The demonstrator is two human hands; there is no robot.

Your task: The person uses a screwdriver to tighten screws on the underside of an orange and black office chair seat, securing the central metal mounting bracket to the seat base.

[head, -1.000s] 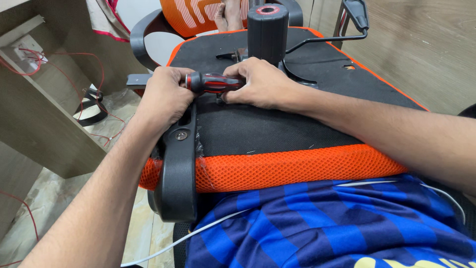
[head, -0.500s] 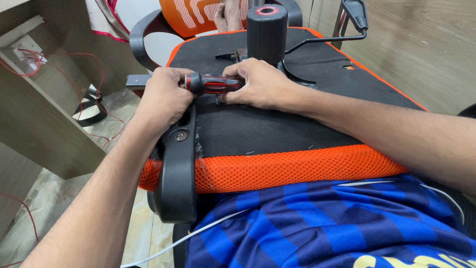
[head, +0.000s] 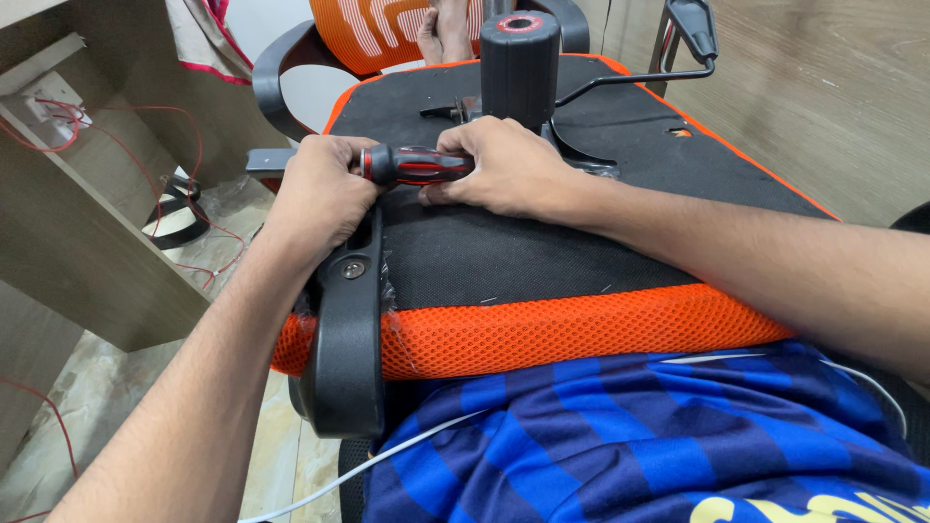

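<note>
The scene is bright and evenly lit by soft, diffuse light, with no hard shadows. A faint shadow lies under the hands on the black seat, and the gap beneath the armrest is dark. A dull sheen shows on the armrest and on the cylinder farther off. Focus is sharp across the middle. The near forearms stretch wide toward the lower corners from lens distortion.

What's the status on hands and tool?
Left hand and right hand both grip the red-black screwdriver. Tool lies across the upturned chair seat, by the armrest bracket. Nothing obstructing.
</note>
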